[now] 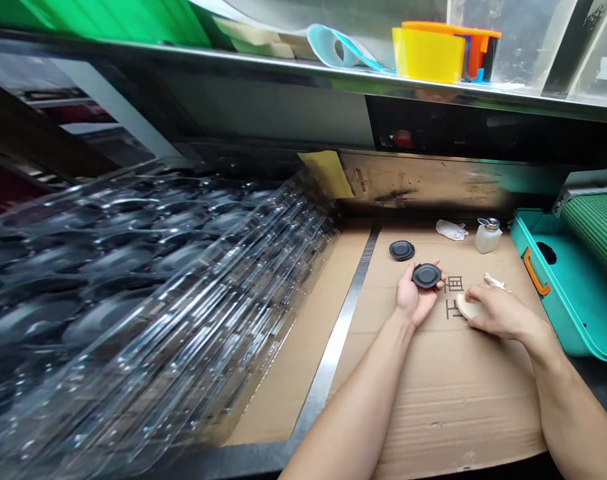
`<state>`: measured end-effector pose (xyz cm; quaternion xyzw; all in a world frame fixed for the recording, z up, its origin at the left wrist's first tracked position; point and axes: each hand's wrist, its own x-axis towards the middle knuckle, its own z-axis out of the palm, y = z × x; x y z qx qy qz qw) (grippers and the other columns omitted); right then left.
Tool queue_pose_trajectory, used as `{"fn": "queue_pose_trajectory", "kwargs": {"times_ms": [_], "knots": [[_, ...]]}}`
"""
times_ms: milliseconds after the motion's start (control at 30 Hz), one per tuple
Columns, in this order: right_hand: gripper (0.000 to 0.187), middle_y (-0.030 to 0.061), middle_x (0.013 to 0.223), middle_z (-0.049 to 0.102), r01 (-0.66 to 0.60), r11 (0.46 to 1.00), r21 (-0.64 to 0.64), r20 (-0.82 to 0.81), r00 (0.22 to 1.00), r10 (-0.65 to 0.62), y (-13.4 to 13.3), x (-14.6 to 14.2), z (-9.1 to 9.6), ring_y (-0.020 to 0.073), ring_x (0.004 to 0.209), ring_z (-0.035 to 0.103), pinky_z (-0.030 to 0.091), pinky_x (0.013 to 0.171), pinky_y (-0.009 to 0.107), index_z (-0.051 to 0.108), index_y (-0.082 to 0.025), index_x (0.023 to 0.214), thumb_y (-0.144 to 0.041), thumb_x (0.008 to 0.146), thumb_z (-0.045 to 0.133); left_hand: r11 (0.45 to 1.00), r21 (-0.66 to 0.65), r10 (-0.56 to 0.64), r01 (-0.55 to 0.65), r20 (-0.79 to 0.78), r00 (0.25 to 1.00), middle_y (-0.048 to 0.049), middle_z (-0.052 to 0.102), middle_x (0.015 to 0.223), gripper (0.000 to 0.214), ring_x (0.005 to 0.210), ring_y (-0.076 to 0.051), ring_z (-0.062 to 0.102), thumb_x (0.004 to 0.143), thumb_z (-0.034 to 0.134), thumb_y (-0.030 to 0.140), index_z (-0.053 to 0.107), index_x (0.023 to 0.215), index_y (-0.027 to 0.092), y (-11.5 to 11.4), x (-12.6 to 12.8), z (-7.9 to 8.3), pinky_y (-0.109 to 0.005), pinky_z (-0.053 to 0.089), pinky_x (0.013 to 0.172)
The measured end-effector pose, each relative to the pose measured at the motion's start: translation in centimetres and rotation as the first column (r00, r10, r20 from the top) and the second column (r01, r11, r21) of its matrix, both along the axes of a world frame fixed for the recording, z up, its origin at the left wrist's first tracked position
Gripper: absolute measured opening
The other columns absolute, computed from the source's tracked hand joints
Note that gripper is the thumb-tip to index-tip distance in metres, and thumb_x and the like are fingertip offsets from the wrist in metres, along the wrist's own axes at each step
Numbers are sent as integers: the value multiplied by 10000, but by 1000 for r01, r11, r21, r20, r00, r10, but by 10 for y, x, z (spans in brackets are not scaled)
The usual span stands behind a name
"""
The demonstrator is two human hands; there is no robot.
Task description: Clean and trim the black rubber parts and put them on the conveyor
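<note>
My left hand (417, 299), palm up, holds a small black oval plastic part (426, 275) with a raised rim between thumb and fingers. To its right, my right hand (503, 312) has its fingers curled over a flat, rounded cream-coloured pad (468, 307), held just above or on the cardboard; which of these, I cannot tell. Another black part (402, 250), perhaps more than one stacked, lies on the cardboard beyond my left hand. A crumpled white scrap (496, 281) rests beside my right hand.
Stacked clear plastic trays (183, 320) holding dark parts fill the left side. A small bottle with a metal top (488, 235) and a white wipe (451, 230) stand at the back. At right is a teal bin (573, 313). A shelf edge (283, 67) crosses above the cardboard sheet (448, 400).
</note>
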<state>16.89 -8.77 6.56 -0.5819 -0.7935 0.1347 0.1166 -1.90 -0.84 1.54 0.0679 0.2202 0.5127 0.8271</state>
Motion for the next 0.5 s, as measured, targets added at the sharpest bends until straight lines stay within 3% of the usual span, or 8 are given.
{"fn": "queue_pose_trajectory", "kwargs": {"times_ms": [67,167,300,433,500], "knots": [[233,36,1038,678,64,988,137,-181,983,-38,7,-14,-6,201,943,617,435,806,307,649,-247,1086,-356,880,631,1000,-1,6,-6,15,1000,-141,688,878,424,757,-208,653,990,420,360,644,1165,45,-2,3,1,-301,532,633],[340,87,1145,645,258,927,273,-355,922,-152,15,-45,-23,225,1031,596,465,885,339,634,-228,1226,-390,929,597,1000,11,-23,23,25,999,-152,725,1020,382,943,-226,693,971,408,254,648,1192,55,-8,9,2,-355,551,883],[346,134,1159,596,208,912,354,-219,966,-135,22,-77,-43,271,1064,534,474,909,384,644,-206,1263,-328,952,554,993,44,-108,109,-28,994,-178,715,1167,434,1108,-282,676,1009,356,351,653,1186,90,-14,12,1,-459,493,1039],[313,149,1129,585,248,912,326,-115,968,-222,28,-80,-44,283,1029,502,466,901,404,662,-205,1224,-305,983,488,997,41,-64,67,-70,995,-182,718,1167,407,1159,-272,664,1028,345,338,669,1074,96,-11,10,-3,-426,487,1065],[323,149,1166,574,204,922,328,-95,979,-182,29,-79,-42,282,1026,493,461,894,402,643,-215,1249,-303,982,486,998,31,-58,60,-84,995,-183,722,1159,396,1157,-276,667,1026,362,348,674,1039,104,-9,10,-4,-432,498,1055]]}}
